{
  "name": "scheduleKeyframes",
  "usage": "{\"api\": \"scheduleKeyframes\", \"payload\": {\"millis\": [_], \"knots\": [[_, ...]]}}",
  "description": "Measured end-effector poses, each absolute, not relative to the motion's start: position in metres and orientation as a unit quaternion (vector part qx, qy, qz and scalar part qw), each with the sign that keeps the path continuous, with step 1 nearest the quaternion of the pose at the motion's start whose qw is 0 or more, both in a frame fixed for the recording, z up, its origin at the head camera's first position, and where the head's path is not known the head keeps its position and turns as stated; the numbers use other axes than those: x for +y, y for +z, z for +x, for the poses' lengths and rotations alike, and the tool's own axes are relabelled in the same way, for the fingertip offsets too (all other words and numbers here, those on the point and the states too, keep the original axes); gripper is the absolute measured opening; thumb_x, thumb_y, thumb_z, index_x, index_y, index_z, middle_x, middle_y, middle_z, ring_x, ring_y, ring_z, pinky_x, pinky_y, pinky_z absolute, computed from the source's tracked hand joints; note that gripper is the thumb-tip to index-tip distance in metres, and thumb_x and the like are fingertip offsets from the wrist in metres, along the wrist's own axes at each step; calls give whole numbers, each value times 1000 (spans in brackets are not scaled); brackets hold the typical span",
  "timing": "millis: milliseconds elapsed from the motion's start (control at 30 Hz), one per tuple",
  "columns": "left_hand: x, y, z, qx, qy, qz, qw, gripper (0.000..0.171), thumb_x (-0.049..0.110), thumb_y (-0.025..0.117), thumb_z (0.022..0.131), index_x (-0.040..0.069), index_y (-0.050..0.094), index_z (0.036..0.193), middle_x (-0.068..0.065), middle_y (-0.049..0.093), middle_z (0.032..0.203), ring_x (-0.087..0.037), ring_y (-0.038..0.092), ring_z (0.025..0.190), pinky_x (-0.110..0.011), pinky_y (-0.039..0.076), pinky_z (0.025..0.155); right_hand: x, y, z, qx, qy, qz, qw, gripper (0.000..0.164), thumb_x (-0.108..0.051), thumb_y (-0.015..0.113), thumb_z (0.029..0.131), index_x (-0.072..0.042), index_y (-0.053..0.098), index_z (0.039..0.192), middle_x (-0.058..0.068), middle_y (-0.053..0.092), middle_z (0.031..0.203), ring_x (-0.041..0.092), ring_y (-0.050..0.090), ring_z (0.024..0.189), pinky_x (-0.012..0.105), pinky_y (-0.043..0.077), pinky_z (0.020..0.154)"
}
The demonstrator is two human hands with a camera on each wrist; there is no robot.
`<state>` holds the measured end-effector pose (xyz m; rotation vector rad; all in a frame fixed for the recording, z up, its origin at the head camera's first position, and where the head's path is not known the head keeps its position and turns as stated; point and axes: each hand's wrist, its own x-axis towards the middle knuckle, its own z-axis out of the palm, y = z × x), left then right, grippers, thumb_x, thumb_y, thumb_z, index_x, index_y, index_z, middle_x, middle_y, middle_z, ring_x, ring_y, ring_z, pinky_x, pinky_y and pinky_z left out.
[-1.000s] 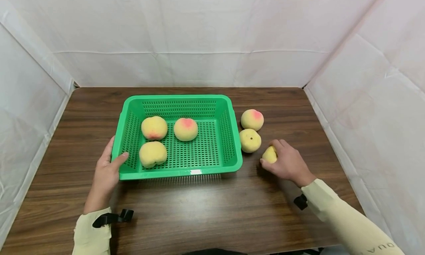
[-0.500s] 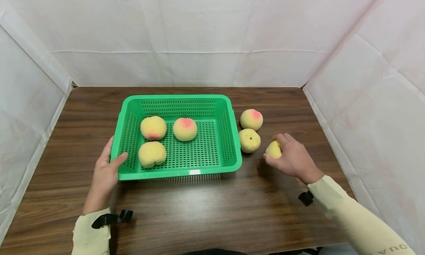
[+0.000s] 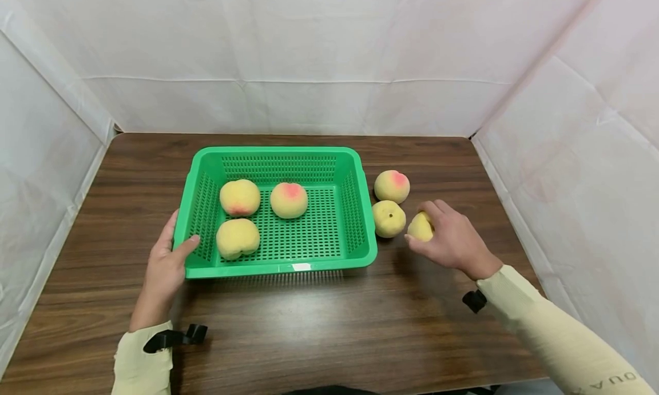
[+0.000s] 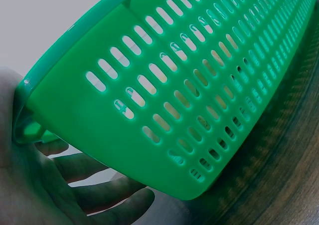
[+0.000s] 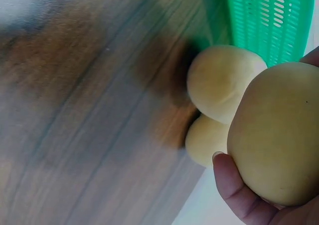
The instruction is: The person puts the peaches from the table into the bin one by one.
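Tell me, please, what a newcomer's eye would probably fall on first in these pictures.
Most likely the bright green basket, left of centre in the head view, with three peach-like fruits inside. Next, perhaps, the yellow fruit held in the fingers of the right hand, just right of two more fruits on the dark wooden table.

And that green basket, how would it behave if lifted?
The green basket is probably light, given its slotted walls, and likely stiff: its rim looks unbent where the left hand grips it. The three rounded peaches inside might roll.
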<state>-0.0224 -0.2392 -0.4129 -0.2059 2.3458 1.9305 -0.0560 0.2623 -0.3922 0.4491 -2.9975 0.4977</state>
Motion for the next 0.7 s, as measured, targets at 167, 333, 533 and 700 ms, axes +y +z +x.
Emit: {"api": "scheduleKeyframes", "payload": {"millis": [167, 333, 533, 700], "knots": [[-239, -413, -23, 778, 622, -68, 49, 61, 22, 48, 103, 30, 15, 153, -12, 22, 155, -27, 27, 135, -6, 35, 85, 257, -385, -62, -973, 156, 166, 41, 41, -39, 74, 71, -14, 55, 97, 0, 46, 81, 16, 42, 59, 32, 38, 47], [-239, -413, -23, 776, 625, -65, 46, 61, 20, 48, 102, 29, 15, 154, -13, 22, 156, -25, 28, 134, -6, 35, 85, 250, -378, -66, -971, 150, 181, 34, 41, -40, 72, 72, -14, 55, 97, -1, 46, 82, 15, 42, 61, 32, 38, 49], [-240, -413, -23, 780, 620, -72, 48, 61, 22, 48, 102, 30, 15, 153, -12, 22, 155, -24, 28, 134, -8, 35, 87, 243, -372, -70, -970, 147, 192, 26, 42, -41, 72, 73, -13, 56, 100, -2, 46, 83, 15, 43, 61, 32, 38, 49], [-239, -412, -23, 787, 609, -79, 49, 62, 23, 48, 103, 31, 14, 153, -9, 22, 156, -23, 27, 134, -30, 29, 105, 238, -369, -73, -968, 142, 206, 29, 46, -43, 71, 73, -12, 58, 104, -1, 49, 87, 16, 45, 63, 32, 39, 50]]}}
